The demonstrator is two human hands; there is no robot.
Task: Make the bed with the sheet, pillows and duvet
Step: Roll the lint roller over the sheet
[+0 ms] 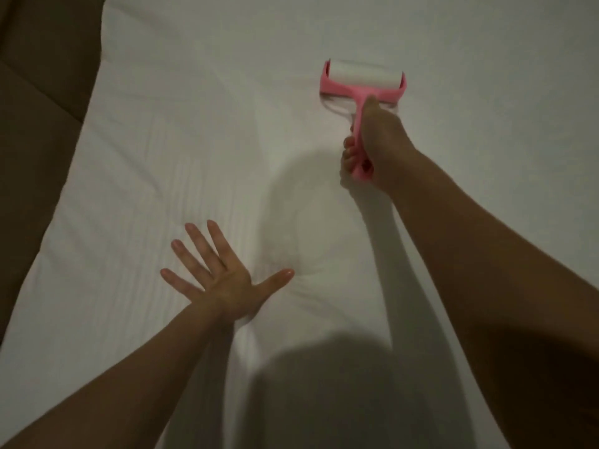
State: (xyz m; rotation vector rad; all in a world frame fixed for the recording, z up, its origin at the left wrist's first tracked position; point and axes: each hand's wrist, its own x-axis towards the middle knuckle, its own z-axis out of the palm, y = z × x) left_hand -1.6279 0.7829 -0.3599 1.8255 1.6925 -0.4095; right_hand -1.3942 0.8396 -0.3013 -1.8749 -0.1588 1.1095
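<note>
A white sheet [324, 34] covers the bed and fills nearly the whole view, with soft creases fanning out near the middle and a ribbed texture on its left part. The left hand [223, 270] lies flat on the sheet with fingers spread wide, pressing a shallow dent into the fabric. The right hand [372, 147] grips the handle of a pink lint roller [361, 81], whose white roll rests on the sheet well ahead of the left hand. Shadows of the arms and head fall across the lower middle. The sheet's left edge runs diagonally from top to lower left; beyond it lies a brown surface [35, 92]. To the right and ahead the sheet stretches smooth and bare.
</note>
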